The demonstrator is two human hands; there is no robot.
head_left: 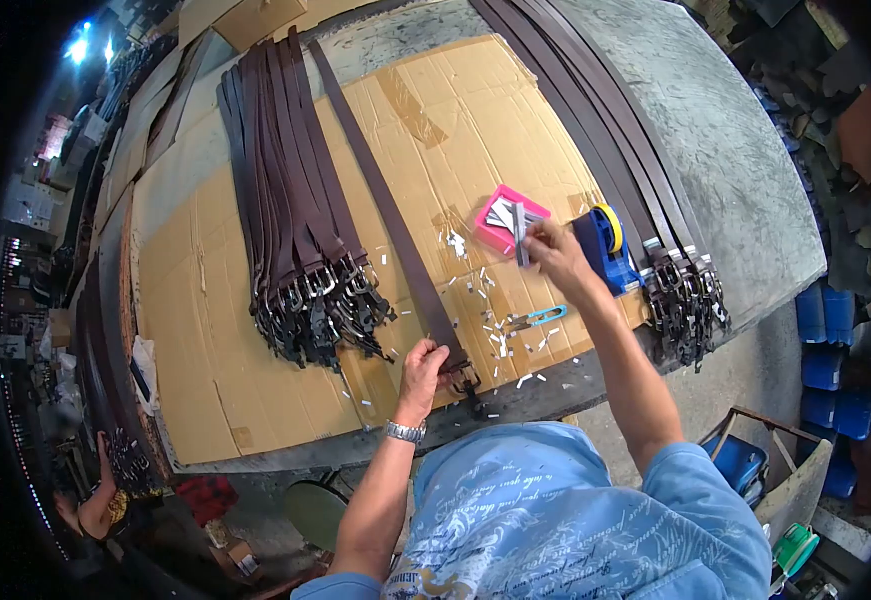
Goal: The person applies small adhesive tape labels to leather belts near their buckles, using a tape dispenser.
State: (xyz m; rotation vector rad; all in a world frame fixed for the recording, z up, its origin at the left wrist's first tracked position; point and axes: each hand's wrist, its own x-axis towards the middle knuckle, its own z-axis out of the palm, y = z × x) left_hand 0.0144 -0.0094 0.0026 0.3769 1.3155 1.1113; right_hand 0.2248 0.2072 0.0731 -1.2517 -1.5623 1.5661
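My left hand (422,379) is closed around the buckle end of a single dark brown belt (387,205), which stretches away across the cardboard. The buckle (466,381) shows just right of my fingers. At the pink tray (483,236), my right hand (555,250) pinches a narrow grey strip (520,232) over the tray's right side. Several white and grey strips (501,214) lie inside the tray. Blue-handled thread snips (540,316) rest on the cardboard between my hands, among small white scraps (500,345).
A bundle of belts (290,190) lies at left with its buckles toward me, another bundle (595,110) at right. Beside the tray stands a blue tape dispenser (605,250). Cardboard (195,330) covers much of the table. At far left, another person's arm (105,485) is visible.
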